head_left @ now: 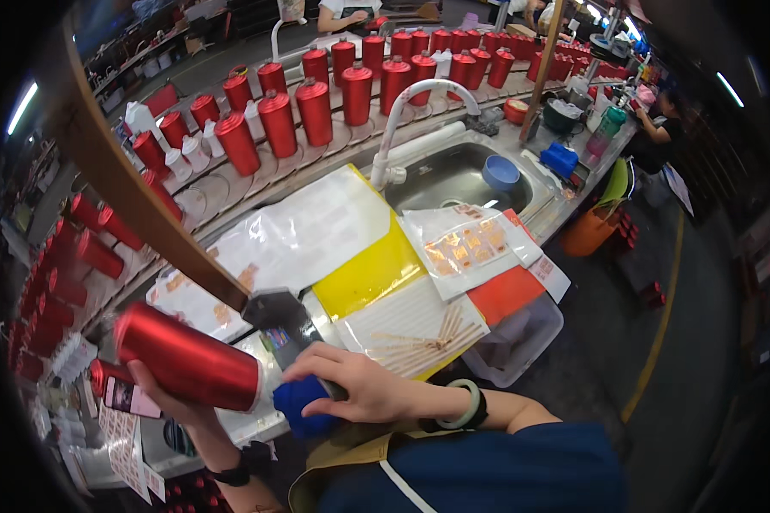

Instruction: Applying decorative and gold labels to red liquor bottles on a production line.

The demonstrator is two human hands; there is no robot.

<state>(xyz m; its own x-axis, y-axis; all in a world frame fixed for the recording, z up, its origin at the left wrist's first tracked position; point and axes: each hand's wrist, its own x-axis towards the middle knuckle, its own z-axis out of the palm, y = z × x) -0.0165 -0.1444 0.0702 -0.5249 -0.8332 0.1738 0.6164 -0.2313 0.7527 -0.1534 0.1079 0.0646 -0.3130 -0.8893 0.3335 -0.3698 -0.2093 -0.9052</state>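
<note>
A glossy red metal bottle [188, 359] lies tilted across my left hand [173, 400], whose fingers are closed around its underside. Just beyond the bottle's right end, my right hand [359, 385] grips a bunched blue cloth [302, 407]. The cloth sits close to the bottle; whether they touch I cannot tell. Past my right fingers, a yellow folder [372, 278] and a paper sheet [359, 329] with thin brown sticks [436, 338] lie on the counter. A phone [131, 397] shows beside my left hand.
Many red bottles [316, 111] stand on the curved conveyor behind. A sink [436, 184] with a white faucet [389, 145] holds a blue bowl [500, 173]. A wooden post [145, 188] slants across the left. Gold sticker sheets [466, 248] lie over a plastic bin [522, 342]. Co-workers stand farther off.
</note>
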